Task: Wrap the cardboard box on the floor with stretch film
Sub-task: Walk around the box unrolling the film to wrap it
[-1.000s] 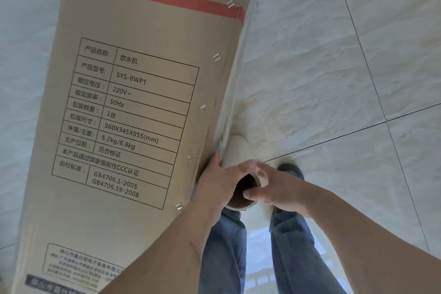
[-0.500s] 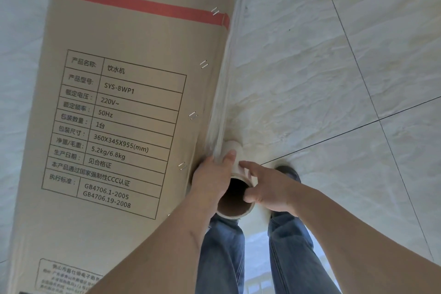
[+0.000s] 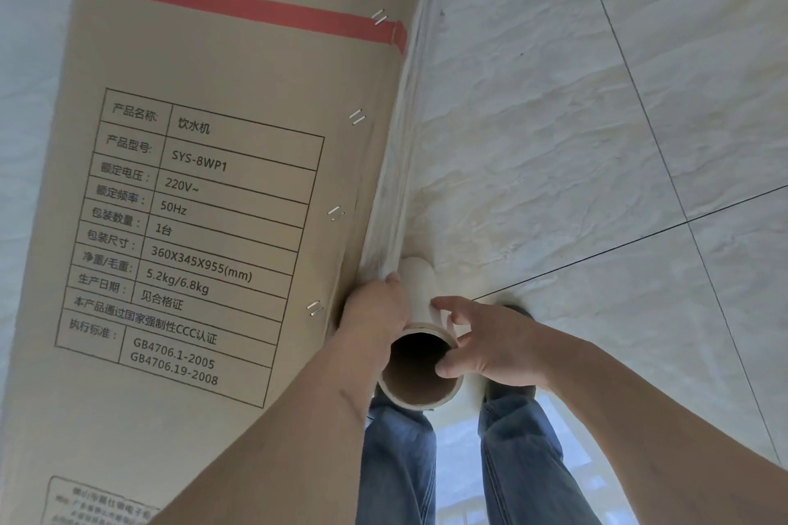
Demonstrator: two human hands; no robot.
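Observation:
A tall cardboard box printed with "SHANBEN", a red stripe and a specification table stands on the floor and fills the left of the head view. Stretch film runs in a bunched strip down the box's right edge to a film roll with a hollow cardboard core, held upright by that edge. My left hand wraps the roll's left side, against the box corner. My right hand holds the core's top rim, thumb at the opening and fingers partly lifted off the roll.
Pale marbled floor tiles with dark grout lines stretch away to the right of the box. My own legs in blue jeans and a dark shoe are below the roll.
The roll has stayed at the box's right edge while the view shifted slightly. My right hand has loosened, its fingers lifting from over the core's top to its right rim.

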